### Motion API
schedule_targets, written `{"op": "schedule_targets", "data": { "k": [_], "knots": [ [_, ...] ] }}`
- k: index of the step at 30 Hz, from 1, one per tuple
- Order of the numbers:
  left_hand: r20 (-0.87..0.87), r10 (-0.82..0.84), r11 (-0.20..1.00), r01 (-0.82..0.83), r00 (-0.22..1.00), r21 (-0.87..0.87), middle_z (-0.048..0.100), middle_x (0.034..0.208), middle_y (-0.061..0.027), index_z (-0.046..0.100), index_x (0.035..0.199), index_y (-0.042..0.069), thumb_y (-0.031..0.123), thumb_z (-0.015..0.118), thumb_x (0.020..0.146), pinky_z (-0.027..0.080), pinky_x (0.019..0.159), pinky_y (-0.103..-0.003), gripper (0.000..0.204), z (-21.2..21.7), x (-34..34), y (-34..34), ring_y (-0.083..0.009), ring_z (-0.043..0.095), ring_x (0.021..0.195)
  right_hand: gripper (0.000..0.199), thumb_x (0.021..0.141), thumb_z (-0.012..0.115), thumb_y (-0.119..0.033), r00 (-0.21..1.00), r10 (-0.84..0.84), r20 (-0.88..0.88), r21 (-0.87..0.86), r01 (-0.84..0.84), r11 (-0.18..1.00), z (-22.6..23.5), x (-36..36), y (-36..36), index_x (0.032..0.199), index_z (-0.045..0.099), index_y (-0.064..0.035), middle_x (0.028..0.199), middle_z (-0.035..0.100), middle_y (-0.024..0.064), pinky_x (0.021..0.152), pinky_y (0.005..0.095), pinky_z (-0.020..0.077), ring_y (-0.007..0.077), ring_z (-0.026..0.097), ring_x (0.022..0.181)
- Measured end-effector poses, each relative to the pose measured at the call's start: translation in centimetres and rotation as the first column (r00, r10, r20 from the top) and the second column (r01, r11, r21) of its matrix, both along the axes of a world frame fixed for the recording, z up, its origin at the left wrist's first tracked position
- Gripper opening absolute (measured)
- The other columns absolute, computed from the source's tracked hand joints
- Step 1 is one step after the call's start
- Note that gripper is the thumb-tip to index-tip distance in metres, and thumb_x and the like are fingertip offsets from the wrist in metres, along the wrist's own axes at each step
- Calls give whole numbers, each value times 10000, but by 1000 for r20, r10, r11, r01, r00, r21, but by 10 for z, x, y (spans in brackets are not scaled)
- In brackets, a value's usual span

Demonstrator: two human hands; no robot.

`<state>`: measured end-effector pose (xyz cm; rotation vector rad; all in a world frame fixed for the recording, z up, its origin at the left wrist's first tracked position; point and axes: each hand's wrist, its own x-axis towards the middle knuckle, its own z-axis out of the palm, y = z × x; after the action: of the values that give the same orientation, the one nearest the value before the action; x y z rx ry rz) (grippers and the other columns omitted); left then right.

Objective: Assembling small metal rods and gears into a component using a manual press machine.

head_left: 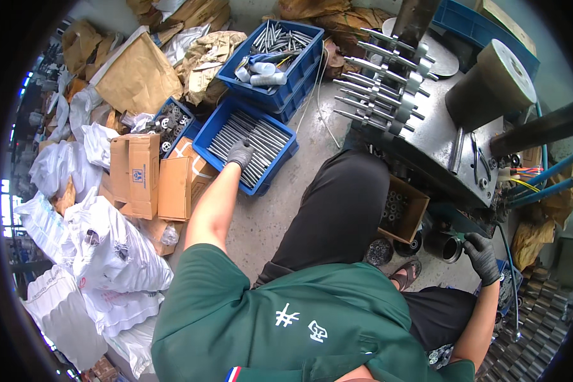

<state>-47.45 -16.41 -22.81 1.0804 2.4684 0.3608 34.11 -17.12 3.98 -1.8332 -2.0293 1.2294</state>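
My left hand [240, 153], in a grey glove, reaches into a blue bin [292, 148] of long metal shafts [258, 137] laid side by side. Its fingers are drawn together on one of the shafts, partly hidden by the back of the hand. On the right, my right hand [482, 258], in a dark grey glove, hovers low beside my knee with its fingers loosely apart and nothing visible in them. Closest to it is a dark metal cylinder [442, 246] lying with its round mouth toward the hand.
A metal machine table [420, 130] carries a rack of upright pointed shafts [385, 89] and a thick steel cylinder [487, 86]. Another blue bin [286, 92] holds shafts and white rolls. Cardboard boxes [134, 178] and white sacks [111, 248] crowd the left. A parts box [410, 219] stands below the table.
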Motion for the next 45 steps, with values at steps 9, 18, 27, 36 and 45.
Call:
{"op": "schedule_targets", "data": {
  "k": [9, 18, 27, 36, 45],
  "knots": [
    [-132, -153, 907, 86, 979, -411, 607, 1410, -225, 627, 1370, 69, 297, 542, 927, 464, 1119, -443, 505, -17, -49, -23, -343, 585, 1321, 267, 921, 703, -109, 995, -57, 85, 30, 54, 998, -26, 9, 11, 1137, 699, 48, 1030, 737, 194, 890, 365, 545, 283, 717, 986],
    [-379, -217, 976, 188, 899, -112, 722, 1118, -244, 733, 1071, 23, 202, 616, 836, 534, 973, -482, 318, -5, -15, -60, -408, 686, 1081, 253, 912, 710, -83, 995, -59, 79, 182, 43, 982, -9, -7, 17, 1131, 697, 42, 1034, 737, 168, 894, 350, 545, 256, 710, 984],
    [-194, -475, 877, 442, 858, -191, 706, 1102, -230, 710, 1052, 67, 166, 655, 867, 516, 951, -508, 217, 56, 5, -88, -406, 659, 1093, 213, 885, 722, -102, 992, -49, 119, 683, -46, 729, 2, -60, 53, 1086, 707, -34, 1002, 698, 175, 795, 387, 566, 338, 703, 926],
    [466, -17, 978, 111, 885, -175, 615, 672, -54, 671, 939, 44, 271, 589, 990, 461, 444, -322, 247, 27, -25, -156, -160, 571, 498, 395, 747, 684, -126, 843, -316, 435, 783, -181, 594, 19, -93, 85, 1139, 715, -88, 1145, 691, 152, 926, 468, 525, 360, 643, 1035],
    [888, -325, 694, -555, 325, 458, 655, 971, -10, 669, 1180, 122, 303, 672, 999, 515, 687, -281, 256, 196, 68, -70, -143, 617, 812, 346, 753, 673, -95, 833, -197, 516, 678, -258, 688, 21, -60, 67, 1090, 750, -105, 1081, 702, 118, 934, 483, 523, 334, 665, 1055]
  ]
}}
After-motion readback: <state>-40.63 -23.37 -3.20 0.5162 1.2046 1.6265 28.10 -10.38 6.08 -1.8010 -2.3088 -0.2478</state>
